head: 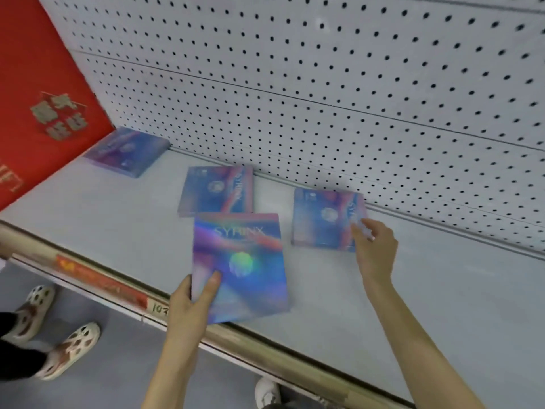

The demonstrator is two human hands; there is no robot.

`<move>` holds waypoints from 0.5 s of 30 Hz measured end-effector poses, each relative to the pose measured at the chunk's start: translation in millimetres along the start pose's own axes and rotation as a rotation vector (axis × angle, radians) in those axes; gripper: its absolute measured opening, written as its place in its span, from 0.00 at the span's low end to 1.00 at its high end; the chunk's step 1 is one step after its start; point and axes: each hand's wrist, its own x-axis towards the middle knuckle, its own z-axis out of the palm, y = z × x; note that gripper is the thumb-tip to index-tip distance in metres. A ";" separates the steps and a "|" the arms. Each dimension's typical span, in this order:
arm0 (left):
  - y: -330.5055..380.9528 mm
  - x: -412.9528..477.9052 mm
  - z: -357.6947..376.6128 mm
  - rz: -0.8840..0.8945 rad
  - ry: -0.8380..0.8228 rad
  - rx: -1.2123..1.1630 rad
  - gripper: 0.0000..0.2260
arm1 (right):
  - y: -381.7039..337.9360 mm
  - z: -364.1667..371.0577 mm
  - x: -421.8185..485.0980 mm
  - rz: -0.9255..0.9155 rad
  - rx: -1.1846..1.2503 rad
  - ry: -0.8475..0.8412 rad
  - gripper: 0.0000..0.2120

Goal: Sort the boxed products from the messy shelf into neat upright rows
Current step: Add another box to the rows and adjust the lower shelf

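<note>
- I saw my left hand point(188, 302) grasping a flat iridescent blue-and-pink cardboard box point(240, 267) at its near left corner, thumb on the cover and fingers point(213, 283) wrapped round the edge; the box sat tilted above the near part of the pale grey shelf point(118, 219).
- My right hand point(376, 249) reached the right box point(324, 218), which lay flat near the white pegboard back wall point(324, 84); its fingers curled onto that box's right edge, but I could not tell whether they had gripped it.
- A third matching box point(216, 190) lay flat just beyond the held one.
- A fourth box point(126, 150) lay in the far left corner, beside a red panel point(38, 84).
- Below the shelf edge, to the left, stood someone's feet in white perforated clogs point(70, 349).
</note>
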 end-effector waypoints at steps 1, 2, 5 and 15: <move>-0.1 5.3 -9.0 0.009 0.023 -0.014 0.03 | 4.3 4.1 5.9 0.027 -0.123 0.003 0.23; -0.7 10.4 -17.1 0.014 0.048 -0.015 0.03 | 7.6 9.4 10.1 0.068 -0.251 -0.009 0.28; -4.4 19.9 -33.6 0.019 0.113 0.021 0.02 | 12.2 24.5 13.2 0.093 -0.453 -0.006 0.40; -7.7 28.8 -32.9 0.042 0.152 0.092 0.07 | 9.4 31.5 3.2 -0.047 -0.348 -0.023 0.33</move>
